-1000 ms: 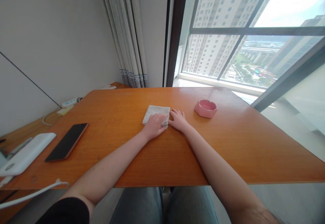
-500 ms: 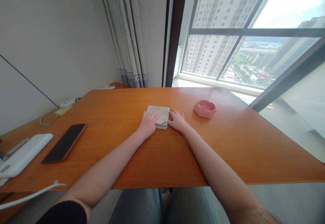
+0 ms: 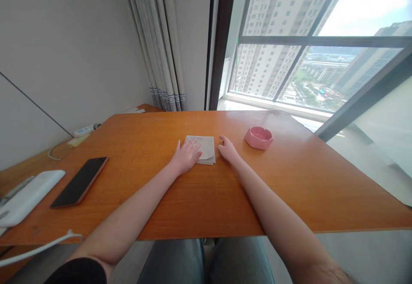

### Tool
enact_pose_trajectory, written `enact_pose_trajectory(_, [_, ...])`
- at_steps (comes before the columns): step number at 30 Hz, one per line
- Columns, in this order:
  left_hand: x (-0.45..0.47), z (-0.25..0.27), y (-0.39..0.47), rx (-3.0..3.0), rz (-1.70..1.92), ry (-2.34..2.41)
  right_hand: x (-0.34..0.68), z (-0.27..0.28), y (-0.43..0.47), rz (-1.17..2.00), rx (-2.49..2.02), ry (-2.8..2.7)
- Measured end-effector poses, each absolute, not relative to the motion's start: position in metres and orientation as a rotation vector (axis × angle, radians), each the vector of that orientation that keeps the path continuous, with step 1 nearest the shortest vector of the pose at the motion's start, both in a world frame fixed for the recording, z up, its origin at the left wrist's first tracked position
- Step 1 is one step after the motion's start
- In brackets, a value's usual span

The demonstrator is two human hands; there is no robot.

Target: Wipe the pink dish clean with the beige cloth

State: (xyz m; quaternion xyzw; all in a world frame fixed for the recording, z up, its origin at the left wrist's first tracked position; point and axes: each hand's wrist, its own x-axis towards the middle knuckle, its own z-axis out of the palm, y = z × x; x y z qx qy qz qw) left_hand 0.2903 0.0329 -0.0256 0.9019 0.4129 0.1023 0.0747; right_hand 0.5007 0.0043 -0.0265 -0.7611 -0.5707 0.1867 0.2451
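Observation:
A light grey cloth [image 3: 207, 146], folded into a small square with stacked layers, lies flat near the middle of the wooden table. On its left part rests my left hand [image 3: 185, 157], palm down with the fingers spread; it does not grip the cloth. My right hand [image 3: 228, 151] is just to the right of the cloth, apart from its edge. Its index finger and thumb point left with a gap between them, and the other fingers look curled in. Nothing shows in it.
A pink ashtray [image 3: 259, 137] stands right of my right hand. On the left lie a dark phone [image 3: 80, 182] and a white flat device [image 3: 30, 198], with a white cable [image 3: 41, 247] at the near edge. A power strip [image 3: 84, 131] sits beyond the table [image 3: 289, 189].
My right hand has drawn off the cloth's right edge and its fingers have partly curled. My left hand has shifted slightly left with fingers spread, uncovering more of the cloth.

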Motion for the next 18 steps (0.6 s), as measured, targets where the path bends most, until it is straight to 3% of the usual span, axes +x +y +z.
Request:
enact_pose_trajectory(5, [0.295, -0.033, 0.034, 2.507, 0.240, 1.390, 0.482, -0.016, -0.009, 0.174, -1.834, -1.750])
enact_pose_trajectory(8, [0.305, -0.038, 0.021, 2.470, 0.338, 1.277, 0.461, -0.013, -0.019, 0.158, -1.721, -2.000])
enact_pose_trajectory(11, [0.308, -0.041, 0.018, 2.514, 0.445, 1.238, 0.446, -0.019, -0.026, 0.218, -1.927, -2.049])
enact_pose_trajectory(18, [0.290, -0.042, 0.041, 2.689, 0.197, 1.214, 0.460, -0.033, -0.050, 0.188, -2.210, -2.055])
